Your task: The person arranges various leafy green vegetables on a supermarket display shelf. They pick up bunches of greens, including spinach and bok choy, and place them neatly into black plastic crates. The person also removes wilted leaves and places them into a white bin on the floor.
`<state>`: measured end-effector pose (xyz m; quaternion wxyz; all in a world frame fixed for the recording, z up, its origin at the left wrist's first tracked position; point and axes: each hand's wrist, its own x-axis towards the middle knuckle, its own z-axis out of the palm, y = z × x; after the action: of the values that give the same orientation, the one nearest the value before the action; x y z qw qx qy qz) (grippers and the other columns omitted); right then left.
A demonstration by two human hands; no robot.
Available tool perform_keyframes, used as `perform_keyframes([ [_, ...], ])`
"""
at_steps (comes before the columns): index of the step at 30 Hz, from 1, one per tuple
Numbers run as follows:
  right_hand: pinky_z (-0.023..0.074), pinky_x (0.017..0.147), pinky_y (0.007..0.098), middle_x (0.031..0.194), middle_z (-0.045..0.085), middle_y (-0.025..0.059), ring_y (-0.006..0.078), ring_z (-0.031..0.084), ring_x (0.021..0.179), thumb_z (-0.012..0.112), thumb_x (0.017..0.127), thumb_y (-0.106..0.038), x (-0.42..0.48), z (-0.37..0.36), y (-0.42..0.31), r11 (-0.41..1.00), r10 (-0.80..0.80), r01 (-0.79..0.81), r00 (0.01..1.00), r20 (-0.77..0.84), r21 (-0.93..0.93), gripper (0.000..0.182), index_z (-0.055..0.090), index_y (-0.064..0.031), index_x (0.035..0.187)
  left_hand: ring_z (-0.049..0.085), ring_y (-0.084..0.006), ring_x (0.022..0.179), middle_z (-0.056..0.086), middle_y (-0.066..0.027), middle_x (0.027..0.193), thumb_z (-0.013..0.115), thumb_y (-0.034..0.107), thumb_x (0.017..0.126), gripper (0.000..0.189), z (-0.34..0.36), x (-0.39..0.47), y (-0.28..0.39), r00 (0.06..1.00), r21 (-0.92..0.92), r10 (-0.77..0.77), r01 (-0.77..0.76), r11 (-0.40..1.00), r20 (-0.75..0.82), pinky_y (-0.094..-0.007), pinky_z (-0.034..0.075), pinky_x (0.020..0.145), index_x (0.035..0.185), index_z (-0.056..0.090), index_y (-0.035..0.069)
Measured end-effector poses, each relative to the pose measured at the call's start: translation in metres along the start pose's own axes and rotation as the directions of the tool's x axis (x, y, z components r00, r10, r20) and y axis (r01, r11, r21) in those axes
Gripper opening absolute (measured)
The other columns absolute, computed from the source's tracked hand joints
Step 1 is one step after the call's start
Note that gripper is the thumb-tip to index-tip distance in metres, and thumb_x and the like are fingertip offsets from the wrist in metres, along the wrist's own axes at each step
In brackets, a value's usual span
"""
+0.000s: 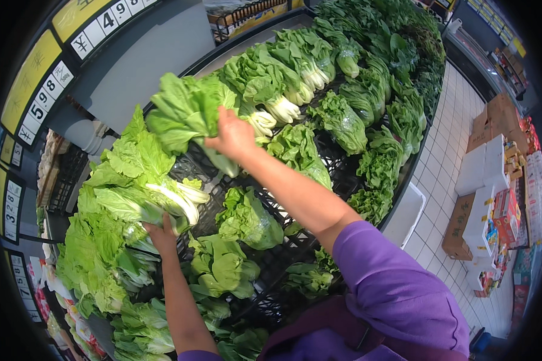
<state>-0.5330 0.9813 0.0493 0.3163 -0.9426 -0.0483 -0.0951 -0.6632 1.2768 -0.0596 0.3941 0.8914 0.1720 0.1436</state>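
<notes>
My right hand (235,135) grips a bunch of broad-leaved greens (187,106) near its stalks, over the far left part of the display. Its leaves fan out to the left of my fingers, and the pale stalk end hangs below. My left hand (163,239) holds the stem end of a light green leafy bunch (124,203) in the left row; leaves hide part of its fingers. Just above that hand lie thick white stalks (180,196) of leafy greens. A head of lettuce in clear wrap (248,219) rests to the right of my left hand.
Black plastic crates (271,289) line the display under the greens. Bok choy bunches (282,108) fill the far row, with wrapped lettuces (341,122) beside them. Price signs (38,90) stand along the left. Cartons and white foam boxes (478,225) sit across the tiled aisle (442,180).
</notes>
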Motion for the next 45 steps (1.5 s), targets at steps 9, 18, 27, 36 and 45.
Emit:
perform_keyframes([
  [9, 0.0514, 0.071, 0.0397, 0.106, 0.05, 0.02, 0.033, 0.062, 0.085, 0.074, 0.062, -0.052, -0.013, 0.071, -0.02, 1.0, -0.015, 0.02, 0.956, 0.294, -0.014, 0.08, 0.039, -0.0042, 0.116, 0.036, -0.0371, 0.124, 0.029, -0.0263, 0.139, 0.056, 0.046, 0.086, 0.087, 0.011, 0.006, -0.004, 0.995, 0.127, -0.1, 0.099, 0.987, 0.006, -0.0407, 0.031, 0.1, 0.139, 0.012, -0.008],
  [18, 0.0501, 0.077, 0.0355, 0.1, 0.062, 0.0126, 0.0278, 0.061, 0.093, 0.073, 0.063, -0.049, 0.038, 0.014, 0.08, 0.92, 0.293, -0.287, 0.956, -0.019, -0.266, 0.069, 0.053, -0.0063, 0.113, 0.051, -0.0391, 0.104, 0.045, -0.0284, 0.121, 0.057, 0.039, 0.087, 0.078, 0.02, 0.003, -0.001, 0.986, 0.127, 0.116, -0.101, 0.987, -0.12, -0.0425, 0.043, 0.085, 0.135, 0.018, -0.008],
  [27, 0.0515, 0.064, 0.0392, 0.101, 0.052, 0.0224, 0.0334, 0.062, 0.078, 0.078, 0.06, -0.036, -0.003, 0.051, 0.021, 0.983, 0.077, -0.048, 0.985, 0.156, -0.178, 0.09, 0.029, 0.0048, 0.123, 0.046, -0.0382, 0.111, 0.038, -0.0295, 0.128, 0.054, 0.04, 0.089, 0.079, 0.024, 0.008, -0.024, 0.995, 0.191, 0.04, -0.022, 0.981, -0.087, -0.0401, 0.039, 0.09, 0.136, 0.015, -0.008],
  [36, 0.0506, 0.074, 0.0404, 0.096, 0.062, 0.0134, 0.0292, 0.062, 0.086, 0.066, 0.074, -0.03, 0.005, -0.069, 0.057, 0.994, -0.028, 0.05, 0.976, -0.214, 0.1, 0.04, 0.057, -0.0058, 0.105, 0.042, -0.0327, 0.115, 0.035, -0.0251, 0.133, 0.049, 0.032, 0.093, 0.067, 0.02, 0.005, -0.012, 0.997, 0.107, -0.024, 0.032, 0.994, -0.078, -0.0361, 0.035, 0.095, 0.138, 0.016, -0.005],
  [45, 0.0508, 0.071, 0.0399, 0.095, 0.062, 0.0155, 0.0302, 0.061, 0.089, 0.072, 0.068, -0.033, 0.054, -0.017, 0.144, 0.907, 0.178, -0.18, 0.983, -0.039, -0.382, 0.051, 0.049, -0.0022, 0.102, 0.049, -0.0401, 0.104, 0.042, -0.0322, 0.123, 0.054, 0.039, 0.089, 0.077, 0.027, 0.012, -0.024, 0.99, 0.069, 0.103, -0.097, 0.993, -0.094, -0.0419, 0.041, 0.087, 0.135, 0.017, -0.01],
])
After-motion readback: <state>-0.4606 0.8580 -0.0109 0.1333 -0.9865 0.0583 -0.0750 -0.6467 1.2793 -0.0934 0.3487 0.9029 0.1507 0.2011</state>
